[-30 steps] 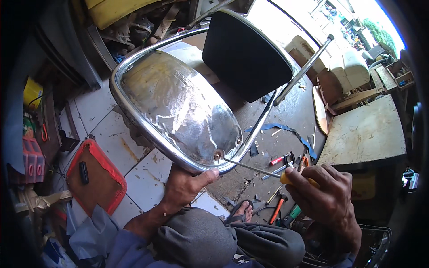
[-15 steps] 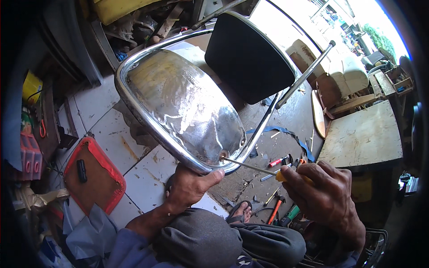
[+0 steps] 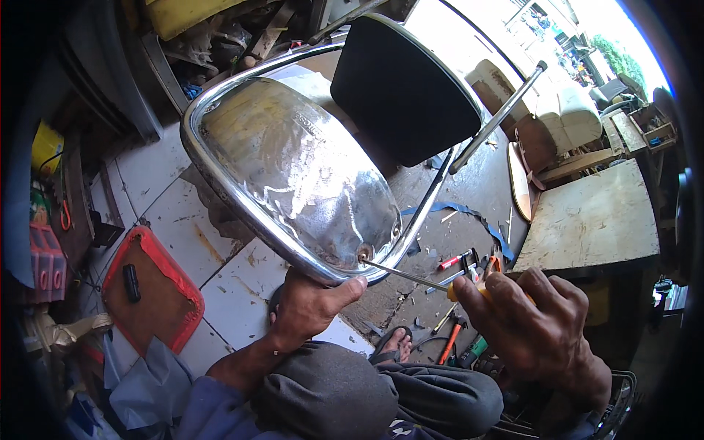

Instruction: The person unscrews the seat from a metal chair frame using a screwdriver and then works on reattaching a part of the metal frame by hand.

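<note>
A chrome-framed chair (image 3: pixel 233 196) lies tipped before me, the shiny metal underside of its seat (image 3: pixel 301 161) facing up. Its dark backrest (image 3: pixel 403 88) is beyond. Around the near rim of the tube my left hand (image 3: pixel 312 304) is closed, thumb on top. My right hand (image 3: pixel 524 315) grips the yellow handle of a screwdriver (image 3: pixel 411 277). The screwdriver's shaft slants down to the left, its tip at a screw hole (image 3: pixel 364 254) in the seat's near corner. Whether a screw sits in that hole is too small to tell.
On the tiles at left lies a red-edged brown panel (image 3: pixel 154 293) with a black marker-like object (image 3: pixel 132 283) on it. A hammer (image 3: pixel 452 341) and several other tools lie beside my foot (image 3: pixel 396 343). A pale board (image 3: pixel 587 220) stands at right.
My right hand has turned on the screwdriver handle, its wrist shifting slightly right. The tip stays at the same hole. The whole view has shifted slightly; my left hand keeps its hold.
</note>
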`<state>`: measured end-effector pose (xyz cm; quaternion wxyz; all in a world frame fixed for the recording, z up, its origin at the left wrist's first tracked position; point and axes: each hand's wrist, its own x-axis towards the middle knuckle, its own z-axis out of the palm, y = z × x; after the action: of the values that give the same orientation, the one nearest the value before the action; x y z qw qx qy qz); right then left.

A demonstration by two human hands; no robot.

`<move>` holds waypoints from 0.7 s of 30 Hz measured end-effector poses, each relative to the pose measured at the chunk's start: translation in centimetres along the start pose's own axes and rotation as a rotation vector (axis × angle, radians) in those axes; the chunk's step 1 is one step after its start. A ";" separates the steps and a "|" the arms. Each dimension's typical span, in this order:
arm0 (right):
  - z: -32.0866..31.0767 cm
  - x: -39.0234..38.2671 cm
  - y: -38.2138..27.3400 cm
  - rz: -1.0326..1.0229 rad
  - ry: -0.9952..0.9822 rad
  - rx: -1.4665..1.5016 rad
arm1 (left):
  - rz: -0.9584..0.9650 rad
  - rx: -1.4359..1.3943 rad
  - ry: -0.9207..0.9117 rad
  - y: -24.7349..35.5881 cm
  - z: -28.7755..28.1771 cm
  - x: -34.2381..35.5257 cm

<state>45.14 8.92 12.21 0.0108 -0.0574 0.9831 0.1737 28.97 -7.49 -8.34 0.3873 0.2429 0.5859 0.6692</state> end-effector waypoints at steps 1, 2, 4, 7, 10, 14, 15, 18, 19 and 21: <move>-0.3 0.0 -0.1 0.009 -0.014 0.005 | -0.001 -0.002 0.002 -0.2 0.0 0.0; -0.4 0.0 -0.2 0.018 -0.028 0.011 | -0.001 -0.004 0.005 -0.5 0.1 0.0; -0.5 0.0 -0.1 0.018 -0.037 0.014 | -0.009 -0.008 0.002 -0.5 0.1 0.0; -0.1 -0.1 -0.2 0.019 -0.023 0.015 | -0.016 0.002 -0.011 -0.2 0.1 0.0; 0.0 0.0 -0.3 -0.006 0.004 -0.037 | -0.002 0.029 -0.007 -0.3 0.0 -0.1; -0.4 1.5 -0.3 -0.203 0.071 -0.294 | -0.014 0.016 0.016 -0.3 -0.3 -0.2; -1.7 1.6 -0.7 -0.242 0.048 -0.402 | -0.009 -0.024 -0.028 -0.1 0.3 0.1; -1.8 3.0 -0.6 -0.413 0.106 -0.560 | -0.099 -0.020 -0.025 0.8 -0.1 0.0; -1.9 3.4 -0.6 -0.462 0.116 -0.603 | -0.152 -0.033 -0.042 1.2 0.1 0.0; -2.9 3.8 -1.1 -0.450 -0.018 -0.578 | -0.258 -0.058 -0.085 1.7 0.5 0.2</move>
<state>41.49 6.48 14.44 0.0409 -0.2715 0.8559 0.4382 28.79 -7.02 -6.58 0.5015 0.1820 0.5757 0.6197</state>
